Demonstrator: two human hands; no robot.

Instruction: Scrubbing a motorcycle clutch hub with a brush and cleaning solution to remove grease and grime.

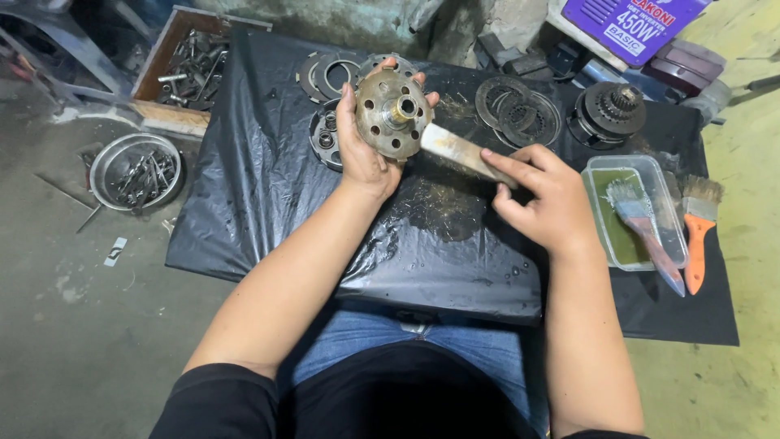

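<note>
Between the curled fingers of the left hand [361,150] sits a round metal hub [394,114], gripped upright. Pinched in the right hand [543,199], a flat brush [463,151] touches the hub's lower edge, above the black sheet [260,179].

two brushes [650,219], two hands [366,146], one tub [597,203]

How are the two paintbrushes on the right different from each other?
The brush in the tub lies inside the clear plastic tub with greenish liquid; the brush beside the tub lies outside it on the black plastic sheet. The brush in the tub has a reddish handle and dark, wet-looking bristles; the brush beside the tub has an orange handle and paler, dry-looking bristles. Both are flat brushes, bristles pointing away from the person.
</note>
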